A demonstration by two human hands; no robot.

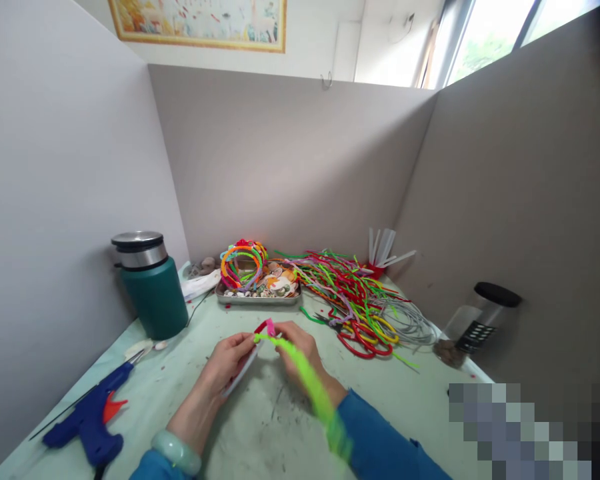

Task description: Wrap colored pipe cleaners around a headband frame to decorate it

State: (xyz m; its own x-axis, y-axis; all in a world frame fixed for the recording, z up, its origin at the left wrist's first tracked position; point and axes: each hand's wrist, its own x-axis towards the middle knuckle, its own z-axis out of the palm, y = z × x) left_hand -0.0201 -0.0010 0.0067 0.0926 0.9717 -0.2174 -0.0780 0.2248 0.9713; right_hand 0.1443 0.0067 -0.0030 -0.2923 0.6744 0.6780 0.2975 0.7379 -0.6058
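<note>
In front of me, my left hand is closed on a thin curved white band, like a headband, gripping it near its top. Red and pink fuzzy wrapping covers the band's upper part. A yellow-green pipe cleaner starts at my left fingertips and crosses to my right hand, whose fingers are closed on it close to the pink part. Its long loose end trails over my right wrist toward the blue sleeve, smeared by motion. My right fingertips are partly hidden behind the pipe cleaner.
A blue glue gun and a green tumbler stand left. Behind are a metal tray with colourful wrapped hoops, a pipe cleaner heap and red-handled scissors. A clear jar stands right. Grey partitions enclose the table.
</note>
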